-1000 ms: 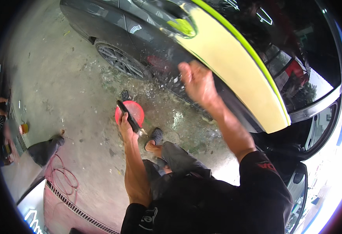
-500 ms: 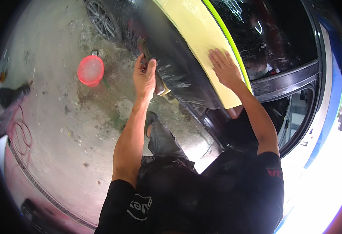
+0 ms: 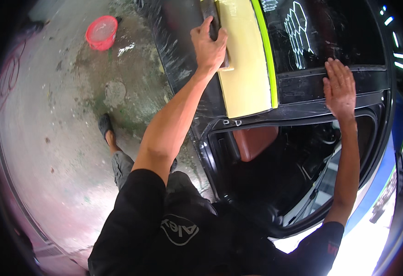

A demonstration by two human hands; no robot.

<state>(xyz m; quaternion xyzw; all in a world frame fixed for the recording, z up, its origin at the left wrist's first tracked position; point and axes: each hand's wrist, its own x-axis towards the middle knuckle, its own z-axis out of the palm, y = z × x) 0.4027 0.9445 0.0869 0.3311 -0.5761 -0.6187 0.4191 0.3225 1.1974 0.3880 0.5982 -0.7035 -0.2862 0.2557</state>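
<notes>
My left hand (image 3: 209, 49) grips a long, dark sanding block (image 3: 210, 10) from above. The block lies lengthwise along the border between the black car panel (image 3: 183, 39) and a broad pale-yellow coated area (image 3: 247, 69); its lighter lower edge shows at the near end. A bright green strip (image 3: 267, 55) runs along the yellow area's right side. Farther right, my right hand (image 3: 340, 89) rests flat with outstretched fingers on the black pillar beside the dark window (image 3: 325, 37). Nothing shows in that hand.
A red bucket (image 3: 101, 33) stands on the stained, wet concrete floor (image 3: 72, 110) to the left. Close to me is an open window frame (image 3: 206, 152), with a brown seat (image 3: 255, 141) inside. A red hose (image 3: 12, 76) lies coiled at the far left.
My left hand, with the block, has gone from beside the car onto the panel's yellow edge. My right hand has left the yellow area for the pillar. The view has shifted along the car.
</notes>
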